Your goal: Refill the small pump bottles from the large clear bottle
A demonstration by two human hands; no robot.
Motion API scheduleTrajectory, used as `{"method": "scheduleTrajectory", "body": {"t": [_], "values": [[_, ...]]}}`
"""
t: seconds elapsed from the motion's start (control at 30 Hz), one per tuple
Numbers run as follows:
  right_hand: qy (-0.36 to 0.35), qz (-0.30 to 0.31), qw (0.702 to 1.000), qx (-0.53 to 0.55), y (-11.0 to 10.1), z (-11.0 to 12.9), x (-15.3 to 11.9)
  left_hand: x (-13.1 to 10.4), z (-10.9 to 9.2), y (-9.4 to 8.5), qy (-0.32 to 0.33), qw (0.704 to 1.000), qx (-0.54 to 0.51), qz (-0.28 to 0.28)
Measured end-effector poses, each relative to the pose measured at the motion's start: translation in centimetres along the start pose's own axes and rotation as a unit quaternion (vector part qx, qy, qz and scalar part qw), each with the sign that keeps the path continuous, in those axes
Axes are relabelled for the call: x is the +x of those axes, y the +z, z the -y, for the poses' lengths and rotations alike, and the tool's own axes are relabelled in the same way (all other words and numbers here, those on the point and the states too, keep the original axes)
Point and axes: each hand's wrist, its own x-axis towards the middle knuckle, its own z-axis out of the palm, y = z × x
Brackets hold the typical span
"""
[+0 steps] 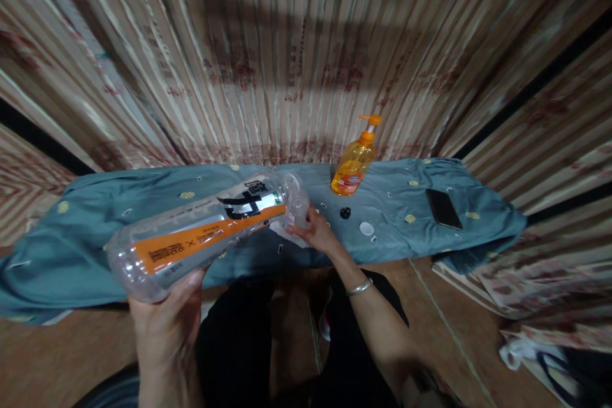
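Note:
My left hand (167, 319) is closed around the base end of a large clear plastic bottle (205, 236) with an orange and silver label. The bottle lies tilted across the view, its neck end pointing right and away from me. At that end, my right hand (316, 231) is closed on a small clear plastic container (297, 201). The bottle's end and the container overlap, so I cannot tell whether one sits inside the other. Under them a white sheet (292, 236), perhaps tissue, shows partly on the cloth. No liquid is visible in the bottle.
A teal cloth (258, 264) covers the narrow bench. On it stand an orange pump bottle (354, 166), a small black object (345, 211), a white round disc (366, 228) and a dark phone (444, 208). A striped curtain (287, 64) hangs behind.

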Motion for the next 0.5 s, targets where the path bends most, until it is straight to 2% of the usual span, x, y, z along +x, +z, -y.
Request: {"method": "scheduleTrajectory", "body": {"t": [0.17, 0.5], "values": [[-0.014, -0.012, 1.0, 0.011, 0.27, -0.27, 0.12, -0.11, -0.22, 0.19, 0.002, 1.0, -0.001, -0.005], [0.003, -0.001, 1.0, 0.007, 0.04, 0.3, 0.02, -0.16, -0.28, 0.48, -0.011, 1.0, 0.003, -0.017]]}}
